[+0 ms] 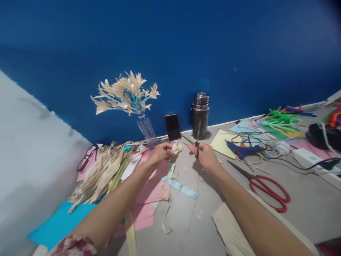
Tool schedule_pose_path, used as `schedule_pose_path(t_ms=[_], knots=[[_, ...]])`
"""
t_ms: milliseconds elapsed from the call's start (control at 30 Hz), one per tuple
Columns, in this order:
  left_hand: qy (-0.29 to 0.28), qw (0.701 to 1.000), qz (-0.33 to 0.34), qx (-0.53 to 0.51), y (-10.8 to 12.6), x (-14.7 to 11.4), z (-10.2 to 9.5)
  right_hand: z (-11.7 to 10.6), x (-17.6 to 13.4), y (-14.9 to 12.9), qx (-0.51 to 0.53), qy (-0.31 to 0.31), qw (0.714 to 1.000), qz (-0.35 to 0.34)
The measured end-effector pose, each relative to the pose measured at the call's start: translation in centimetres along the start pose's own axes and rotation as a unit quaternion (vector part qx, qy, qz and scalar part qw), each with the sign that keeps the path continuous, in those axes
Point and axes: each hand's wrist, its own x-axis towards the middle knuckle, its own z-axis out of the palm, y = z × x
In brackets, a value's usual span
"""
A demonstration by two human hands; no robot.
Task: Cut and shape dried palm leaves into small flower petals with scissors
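Pinched in the fingertips of my left hand is a small pale corn-husk flower. My right hand, a short way to the right, is closed round a pair of small black-handled scissors, their thin blades pointing up in front of the flask. A gap separates the scissors from the husk flower. Behind my left hand, a clear bottle holds several finished husk flowers on light blue stems. To the left lies a heap of dried corn husks.
A phone and a dark flask stand against the blue wall. On the right are large red-handled scissors, a blue glue gun, cables, a white power strip and green pipe cleaners. Pink paper and husk scraps lie nearer.
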Motion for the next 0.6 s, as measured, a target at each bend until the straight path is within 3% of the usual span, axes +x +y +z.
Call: schedule_pose_path(t_ms=[233, 333, 400, 433, 500, 600], knots=[[0.047, 0.997, 0.027, 0.058, -0.3, 2.9, -0.3, -0.5, 0.4, 0.3, -0.045, -0.014, 0.999, -0.006], [0.067, 0.994, 0.049, 0.067, 0.7, 1.9, -1.2, -0.5, 0.3, 0.3, -0.055, -0.035, 0.998, 0.001], [0.051, 0.995, 0.051, 0.065, 1.4, -0.3, -1.8, -0.4, -0.1, 0.2, -0.046, -0.088, 0.995, 0.010], [0.023, 0.997, 0.047, 0.055, 1.7, -1.7, -1.9, -0.2, -0.4, 0.1, -0.031, -0.132, 0.991, 0.012], [-0.100, 0.994, 0.026, -0.035, 2.1, -4.9, -1.7, 0.3, -1.4, -0.2, 0.008, -0.244, 0.970, 0.010], [-0.257, 0.957, -0.002, -0.139, 2.2, -9.0, -0.4, 1.5, -3.2, -0.5, 0.019, -0.338, 0.941, -0.004]])
